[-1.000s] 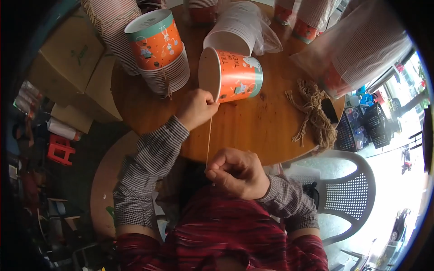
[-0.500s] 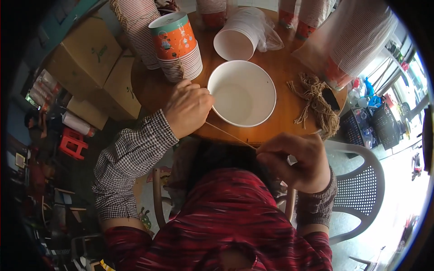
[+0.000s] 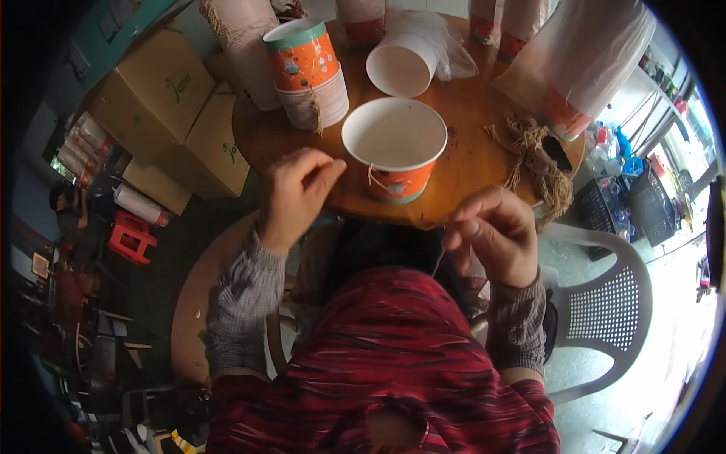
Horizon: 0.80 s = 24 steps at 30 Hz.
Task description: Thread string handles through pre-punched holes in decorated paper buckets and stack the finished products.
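Observation:
A white-lined paper tub (image 3: 401, 183) stands near the table's front edge, its orange printed side and teal base band showing. A thin cord (image 3: 370, 175) hangs at a spot just below its rim, on the left front. My left hand (image 3: 297, 193) is raised left of the tub, not touching it, thumb and fingertips drawn together; anything between them is too small to make out. To the tub's right front, my right hand (image 3: 495, 238) pinches a thin string (image 3: 439, 262) whose end dangles below the fingers.
Stacked tubs (image 3: 308, 91), with cord on their side, stand at the left back. A bagged stack (image 3: 404, 64) lies behind the tub. Plastic-wrapped stacks (image 3: 582, 72) stand at the right back. A bundle of brown cords (image 3: 541, 163) lies at right, beside a grey chair (image 3: 605, 306).
The tub has tipped from facing me with its opening to standing more upright, showing its printed side. My left hand has come away from the rim. The string no longer stretches between my hands.

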Each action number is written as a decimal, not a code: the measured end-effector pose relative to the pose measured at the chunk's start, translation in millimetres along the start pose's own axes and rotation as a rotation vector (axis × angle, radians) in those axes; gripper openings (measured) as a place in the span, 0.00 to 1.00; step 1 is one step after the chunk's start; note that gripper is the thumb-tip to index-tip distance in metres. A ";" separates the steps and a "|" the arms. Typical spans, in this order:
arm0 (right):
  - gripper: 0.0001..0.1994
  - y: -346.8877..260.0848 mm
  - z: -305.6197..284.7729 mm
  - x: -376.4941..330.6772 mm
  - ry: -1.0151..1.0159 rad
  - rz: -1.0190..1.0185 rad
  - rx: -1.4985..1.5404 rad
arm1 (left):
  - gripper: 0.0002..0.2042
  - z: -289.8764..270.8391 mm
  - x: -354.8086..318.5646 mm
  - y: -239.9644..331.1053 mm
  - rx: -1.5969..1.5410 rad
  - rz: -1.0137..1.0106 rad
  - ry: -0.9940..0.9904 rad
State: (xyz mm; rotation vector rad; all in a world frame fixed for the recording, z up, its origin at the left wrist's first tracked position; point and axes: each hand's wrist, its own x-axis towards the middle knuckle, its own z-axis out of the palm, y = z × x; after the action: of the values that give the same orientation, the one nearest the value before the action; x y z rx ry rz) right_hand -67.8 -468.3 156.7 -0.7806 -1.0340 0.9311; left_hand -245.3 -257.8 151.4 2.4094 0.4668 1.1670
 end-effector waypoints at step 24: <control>0.12 87.2 -9.2 -3.2 0.404 -0.130 -0.471 | 0.08 37.2 -63.4 46.2 -0.788 -0.467 -0.398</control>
State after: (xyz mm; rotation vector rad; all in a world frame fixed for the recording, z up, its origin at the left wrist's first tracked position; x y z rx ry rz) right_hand -82.3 -436.8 76.1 -1.2198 -0.9373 0.3903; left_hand -247.8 -335.3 112.4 1.6522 0.3259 0.5004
